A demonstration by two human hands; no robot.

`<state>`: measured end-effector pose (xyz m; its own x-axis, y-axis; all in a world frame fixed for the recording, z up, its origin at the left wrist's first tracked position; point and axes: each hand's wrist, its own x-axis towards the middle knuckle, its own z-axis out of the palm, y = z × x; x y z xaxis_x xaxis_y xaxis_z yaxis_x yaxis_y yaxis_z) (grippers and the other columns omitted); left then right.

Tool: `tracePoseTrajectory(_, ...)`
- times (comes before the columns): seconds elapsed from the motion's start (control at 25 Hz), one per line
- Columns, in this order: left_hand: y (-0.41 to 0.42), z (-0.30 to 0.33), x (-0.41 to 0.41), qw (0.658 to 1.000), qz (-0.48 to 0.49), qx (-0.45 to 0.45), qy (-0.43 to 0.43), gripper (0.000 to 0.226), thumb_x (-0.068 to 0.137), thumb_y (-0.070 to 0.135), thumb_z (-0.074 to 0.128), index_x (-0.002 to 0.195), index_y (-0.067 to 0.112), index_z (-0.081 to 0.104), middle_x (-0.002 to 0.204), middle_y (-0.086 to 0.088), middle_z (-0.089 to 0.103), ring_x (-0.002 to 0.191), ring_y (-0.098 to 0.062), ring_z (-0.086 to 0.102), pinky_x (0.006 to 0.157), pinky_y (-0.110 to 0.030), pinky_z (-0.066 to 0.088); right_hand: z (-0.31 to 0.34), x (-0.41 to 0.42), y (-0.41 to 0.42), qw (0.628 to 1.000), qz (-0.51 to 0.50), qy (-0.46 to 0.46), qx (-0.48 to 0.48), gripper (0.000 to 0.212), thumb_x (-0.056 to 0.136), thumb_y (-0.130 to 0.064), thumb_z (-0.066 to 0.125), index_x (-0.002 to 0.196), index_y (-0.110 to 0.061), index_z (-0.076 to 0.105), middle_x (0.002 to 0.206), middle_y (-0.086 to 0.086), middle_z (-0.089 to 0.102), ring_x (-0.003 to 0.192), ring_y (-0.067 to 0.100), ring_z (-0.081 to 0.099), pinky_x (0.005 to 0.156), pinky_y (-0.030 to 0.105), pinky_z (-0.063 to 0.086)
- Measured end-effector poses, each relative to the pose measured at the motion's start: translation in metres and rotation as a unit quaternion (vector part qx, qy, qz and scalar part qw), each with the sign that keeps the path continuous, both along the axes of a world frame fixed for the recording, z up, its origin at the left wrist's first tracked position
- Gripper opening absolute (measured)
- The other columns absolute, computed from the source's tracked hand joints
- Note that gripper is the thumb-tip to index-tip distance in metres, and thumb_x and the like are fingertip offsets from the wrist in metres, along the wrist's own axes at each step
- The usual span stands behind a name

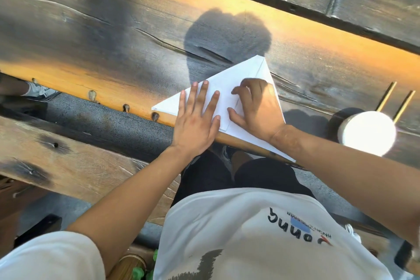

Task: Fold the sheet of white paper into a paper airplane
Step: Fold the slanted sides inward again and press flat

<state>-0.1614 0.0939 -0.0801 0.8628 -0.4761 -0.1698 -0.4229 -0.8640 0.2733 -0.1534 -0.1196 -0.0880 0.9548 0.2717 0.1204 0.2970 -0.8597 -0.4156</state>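
The paper [227,93], folded to a point, lies at the table [136,29] edge, its near corner overhanging; left hand [195,120] presses flat, fingers spread, gripping nothing; right hand [256,109] curls onto a fold; thin, light, likely slippery, so it is best pinned near the crease.

I see paper [227,88] on table [113,29] at its near edge; cup [367,133] right of paper, chopsticks [386,96] just behind cup.

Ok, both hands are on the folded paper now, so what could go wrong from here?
1. The paper overhangs the table edge near the right hand; pressing there could bend it or skew the crease.
2. The left hand pins only one side, so the sheet may slip.
3. The white cup stands close to the right forearm and could be knocked.
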Motion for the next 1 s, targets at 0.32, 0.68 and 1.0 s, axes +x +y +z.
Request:
tracePoseTrajectory(0.32,-0.025,-0.012,0.019,0.99,-0.125,0.057,0.011,0.064,0.108,0.04,0.024,0.164,0.014,0.007,0.172,-0.015,-0.001,0.159,-0.034,-0.003,0.127,-0.057,0.007,-0.002,-0.048,-0.003,0.993,-0.021,0.104,-0.049,0.024,0.086,-0.033,0.071,0.088,-0.009,0.07,0.085,0.012,0.065,0.079,0.032,0.06,0.074,0.042,0.051)
tracePoseTrajectory(0.68,-0.025,-0.014,0.019,0.989,-0.133,0.067,0.021,0.064,0.109,0.043,0.017,0.164,0.015,0.0,0.172,-0.013,-0.005,0.158,-0.034,-0.008,0.127,-0.058,0.004,-0.006,-0.049,0.004,0.996,-0.037,0.072,-0.032,0.018,0.089,-0.021,0.063,0.08,-0.006,0.07,0.075,0.011,0.063,0.066,0.03,0.058,0.064,0.039,0.049)
tracePoseTrajectory(1.0,-0.024,-0.015,0.022,0.99,-0.126,0.069,0.003,0.06,0.11,0.038,0.02,0.164,0.018,0.006,0.172,-0.011,0.0,0.159,-0.031,-0.003,0.127,-0.055,0.007,0.0,-0.045,0.008,0.994,-0.057,0.09,-0.018,0.013,0.087,-0.019,0.072,0.082,-0.008,0.074,0.075,0.01,0.065,0.061,0.032,0.06,0.06,0.037,0.053)
